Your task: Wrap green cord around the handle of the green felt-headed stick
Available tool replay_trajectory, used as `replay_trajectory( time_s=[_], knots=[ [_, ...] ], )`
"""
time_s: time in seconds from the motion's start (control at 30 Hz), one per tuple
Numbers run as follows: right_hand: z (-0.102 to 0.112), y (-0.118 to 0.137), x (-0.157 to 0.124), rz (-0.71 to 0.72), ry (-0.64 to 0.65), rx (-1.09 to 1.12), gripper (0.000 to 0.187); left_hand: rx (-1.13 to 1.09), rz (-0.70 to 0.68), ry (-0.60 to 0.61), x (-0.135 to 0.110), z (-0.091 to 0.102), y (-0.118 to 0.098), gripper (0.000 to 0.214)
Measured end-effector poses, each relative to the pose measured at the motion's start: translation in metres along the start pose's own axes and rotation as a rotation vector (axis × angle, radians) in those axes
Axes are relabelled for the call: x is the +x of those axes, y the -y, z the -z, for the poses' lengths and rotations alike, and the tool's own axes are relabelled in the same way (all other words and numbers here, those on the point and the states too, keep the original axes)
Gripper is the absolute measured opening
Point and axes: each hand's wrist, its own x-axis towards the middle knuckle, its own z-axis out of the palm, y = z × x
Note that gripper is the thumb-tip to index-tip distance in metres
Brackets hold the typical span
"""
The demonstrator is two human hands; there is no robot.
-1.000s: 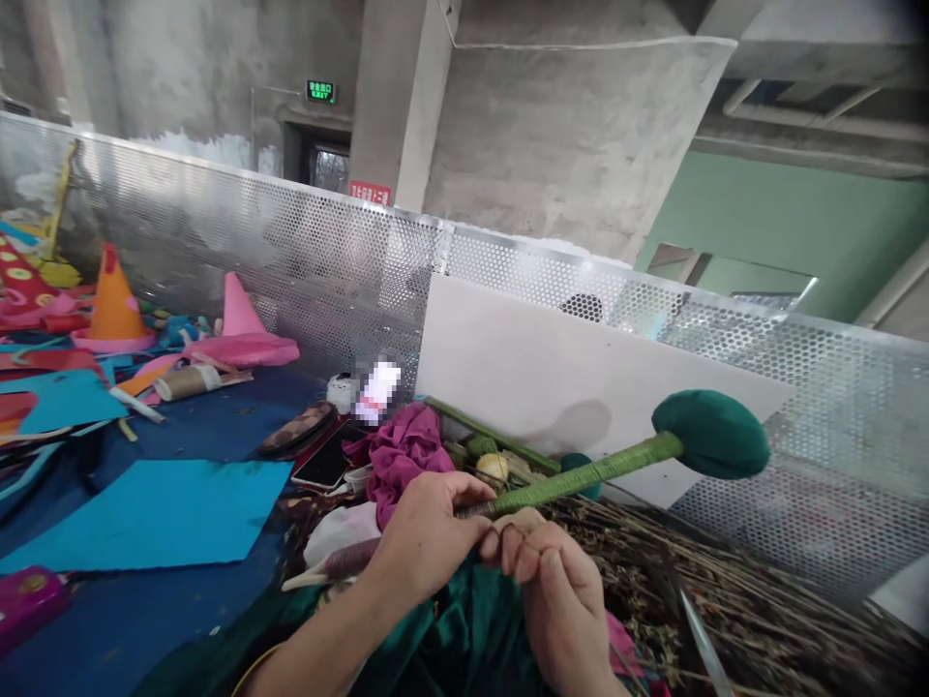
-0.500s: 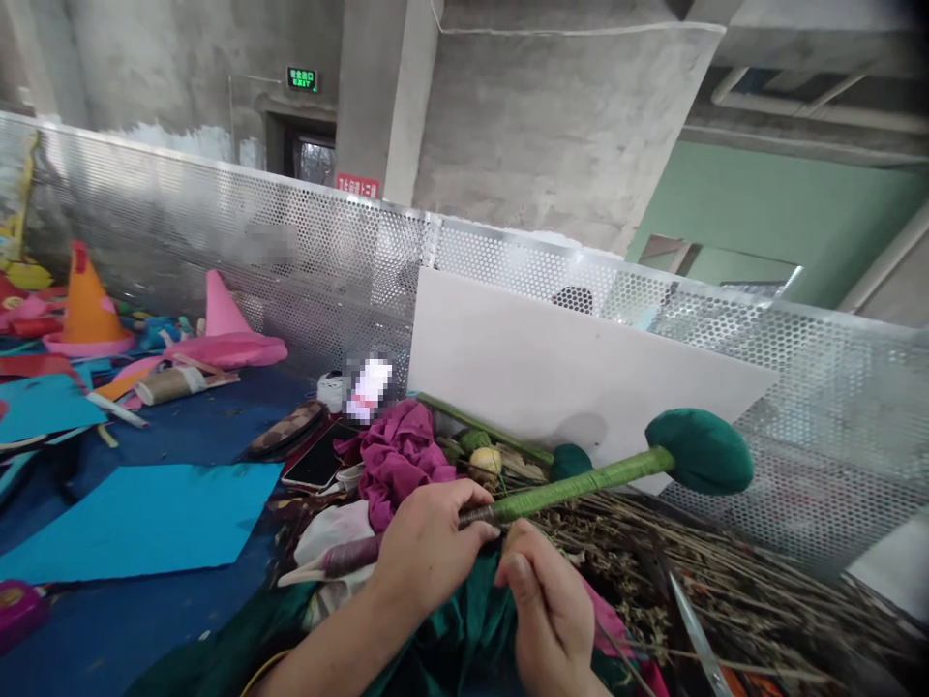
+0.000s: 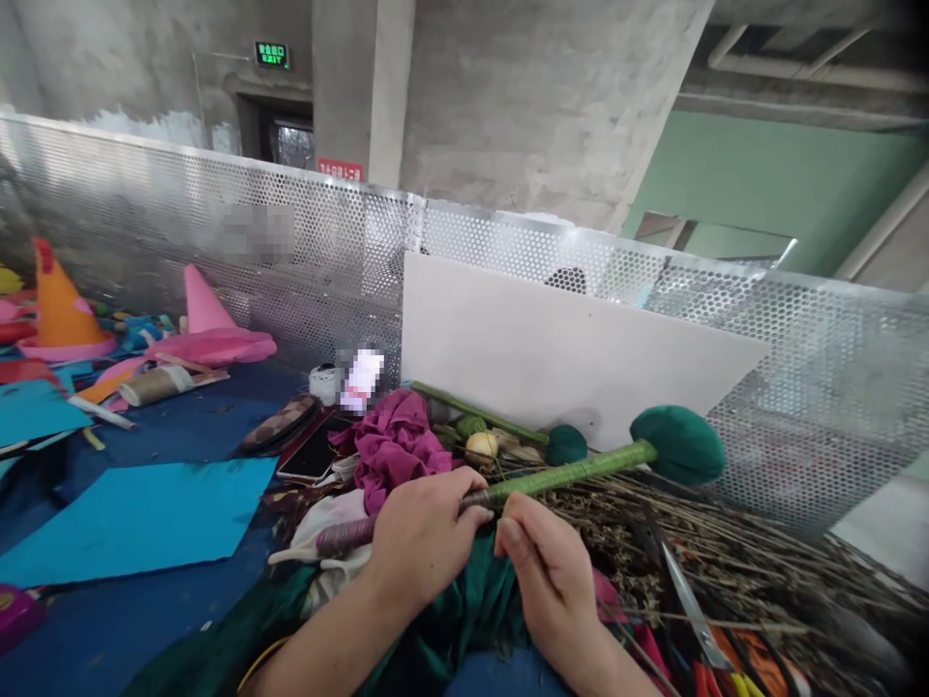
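My left hand [image 3: 421, 537] is wrapped round a stick [image 3: 573, 472] bound in light green, which lies tilted across my view. At its far right end is a rounded, dark green cloth-covered head [image 3: 682, 447]. Left of my left hand, a purple-wrapped part [image 3: 348, 535] with a pale pointed tip sticks out. Just below the stick, my right hand [image 3: 548, 571] is closed in a pinch; whatever its fingers hold, perhaps thread, is too small to make out. Dark green cloth [image 3: 471, 595] lies beneath both hands.
Crumpled magenta cloth [image 3: 398, 436], a yellow-green ball [image 3: 481, 446] and dried stems [image 3: 726, 542] lie beyond my hands. Scissors [image 3: 689, 600] are at the right. Leftward are a blue sheet [image 3: 145, 513], a patterned pouch [image 3: 283, 423] and a phone [image 3: 316, 450]. A white board [image 3: 566, 339] leans against perforated metal.
The view has shifted slightly, so most things appear further left and higher. The stick's green head appears further left. My left hand keeps its grip; my right hand stays pinched close to the stick.
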Motion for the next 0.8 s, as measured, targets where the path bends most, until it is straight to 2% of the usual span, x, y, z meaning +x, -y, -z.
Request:
replay_trajectory(
  time_s=[0.1, 0.3, 0.53, 0.7, 0.8],
  knots=[
    [-0.001, 0.003, -0.001, 0.055, -0.006, -0.033, 0.026, -0.019, 0.002, 0.008, 0.0, 0.002, 0.001, 0.021],
    [0.016, -0.004, 0.012, -0.023, 0.007, 0.11, 0.025, 0.037, -0.065, 0.017, -0.003, -0.007, 0.001, 0.014],
    [0.026, -0.013, 0.024, -0.072, -0.005, 0.028, 0.028, 0.173, -0.068, 0.069, -0.004, -0.014, -0.006, 0.015],
    [0.026, -0.02, 0.027, -0.121, 0.018, 0.044, 0.028, 0.229, -0.117, 0.058, -0.005, -0.019, -0.008, 0.016],
    [0.026, -0.024, 0.028, -0.146, 0.019, 0.056, 0.028, 0.315, -0.18, 0.007, -0.006, -0.024, -0.006, 0.016]
  ],
)
